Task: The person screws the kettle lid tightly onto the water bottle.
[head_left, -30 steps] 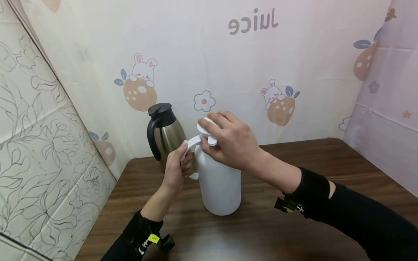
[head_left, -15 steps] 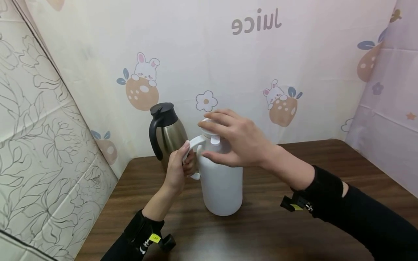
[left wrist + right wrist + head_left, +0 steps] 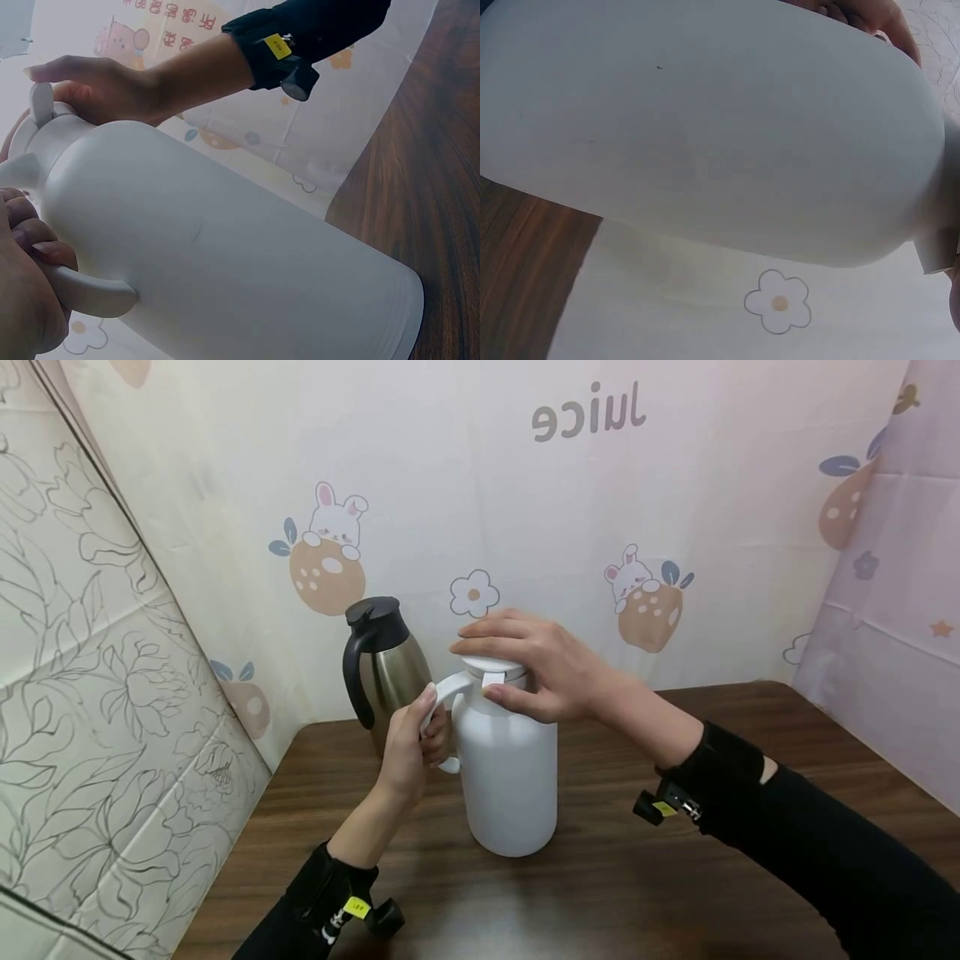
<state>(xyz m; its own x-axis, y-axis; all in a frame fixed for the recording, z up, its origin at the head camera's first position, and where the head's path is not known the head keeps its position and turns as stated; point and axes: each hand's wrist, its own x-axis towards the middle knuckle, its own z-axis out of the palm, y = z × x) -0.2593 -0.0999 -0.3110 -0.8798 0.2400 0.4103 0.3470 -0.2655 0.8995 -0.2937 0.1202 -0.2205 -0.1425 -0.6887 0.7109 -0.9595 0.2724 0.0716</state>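
A white insulated jug (image 3: 510, 785) stands upright on the wooden table. My left hand (image 3: 408, 743) grips its white side handle (image 3: 450, 685), fingers curled through the loop and thumb along the top. In the left wrist view the handle's lower end (image 3: 101, 296) shows below those fingers. My right hand (image 3: 551, 664) holds the white lid (image 3: 491, 666) at the mouth, fingers over the top and thumb at the small front tab (image 3: 492, 679). The right wrist view is mostly filled by the jug's body (image 3: 720, 127); the right fingers are largely hidden there.
A bronze steel thermos jug (image 3: 397, 672) with a black lid and handle stands behind, left of the white jug. Printed curtains (image 3: 525, 527) hang behind and at both sides of the table (image 3: 675, 860).
The right hand first loosened from the lid, thumb dropping away, then closed its thumb and fingers on it again. The lid, earlier tilted, now looks level. The left hand keeps its hold.
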